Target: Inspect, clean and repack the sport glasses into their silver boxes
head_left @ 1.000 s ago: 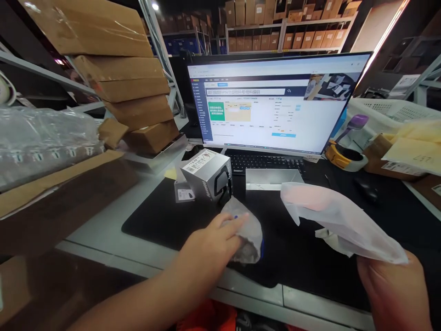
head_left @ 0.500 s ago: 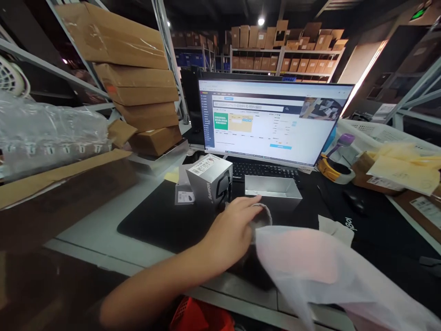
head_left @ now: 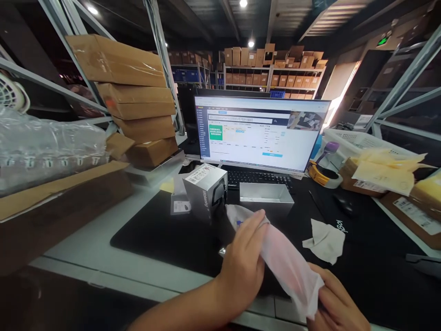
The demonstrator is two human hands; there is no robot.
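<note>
A thin, whitish see-through bag or sleeve (head_left: 287, 262) stretches between my hands above the black desk mat (head_left: 155, 232). Something pinkish shows through it, but I cannot make out what. My left hand (head_left: 243, 259) is closed around its upper part, and a pale end with a small blue spot pokes out beyond the fingers. Gripping the lower right end is my right hand (head_left: 337, 301). Ahead of my left hand stands a silver-grey printed box (head_left: 208, 193). An open silver box part (head_left: 267, 193) lies to its right. Crumpled pale paper (head_left: 325, 241) rests beyond my right hand.
A monitor (head_left: 258, 133) stands behind a keyboard (head_left: 255, 177). A mouse (head_left: 342, 206) and a tape dispenser (head_left: 324, 174) are on the right, near a white basket (head_left: 365, 140). Stacked cartons (head_left: 134, 101) and a carton with plastic packaging (head_left: 51, 142) occupy the left.
My left hand has left the dark grey rounded item on the mat and taken hold of the bag. My right hand, earlier hidden by the bag, now shows at its end. The view has tilted up.
</note>
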